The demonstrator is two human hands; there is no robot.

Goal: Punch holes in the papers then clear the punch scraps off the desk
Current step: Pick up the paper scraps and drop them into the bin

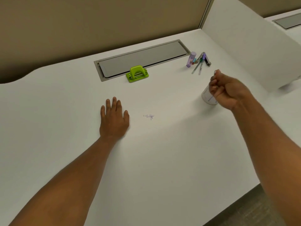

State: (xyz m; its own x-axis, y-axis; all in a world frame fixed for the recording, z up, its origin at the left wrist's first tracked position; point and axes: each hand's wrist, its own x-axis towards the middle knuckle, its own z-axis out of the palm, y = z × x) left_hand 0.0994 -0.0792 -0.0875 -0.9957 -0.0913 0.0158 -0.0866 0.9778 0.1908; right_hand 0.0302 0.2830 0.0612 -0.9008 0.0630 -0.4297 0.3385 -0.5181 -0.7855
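A green hole punch stands at the back of the white desk, against the grey cable tray lid. A small cluster of tiny punch scraps lies on the desk's middle. My left hand rests flat, palm down, just left of the scraps, fingers apart and holding nothing. My right hand hovers at the right with its fingers curled and pinched together, directly over a white cylinder with faint printed lines, partly hiding it. I cannot tell whether the hand touches the cylinder. No flat sheets of paper are in view.
A grey cable tray lid is set into the desk's back. A purple glue stick, pens and a stapler lie at the back right. A white divider panel bounds the right side. The desk's front right edge drops to carpet.
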